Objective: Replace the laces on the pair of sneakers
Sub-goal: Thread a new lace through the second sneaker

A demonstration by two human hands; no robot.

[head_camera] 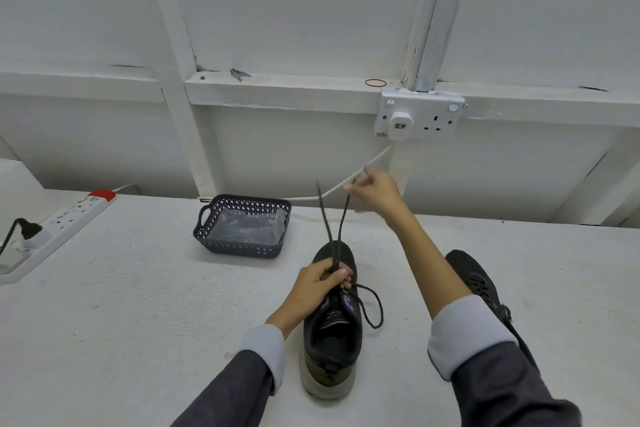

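A black sneaker (333, 333) with a pale sole stands on the white table, heel toward me. My left hand (320, 284) pinches its dark lace (341, 222) at the tongue. Two strands rise from that hand; my right hand (375, 189), raised and blurred, pulls one of them up and away. A loop of lace (375, 308) lies to the right of the shoe. The second black sneaker (476, 279) lies at the right, partly hidden behind my right forearm.
A dark perforated basket (242, 246) with clear plastic inside sits beyond the shoe. A white power strip (59, 229) lies at the left edge. A wall socket (420, 118) with a white cable is on the white wall behind the table.
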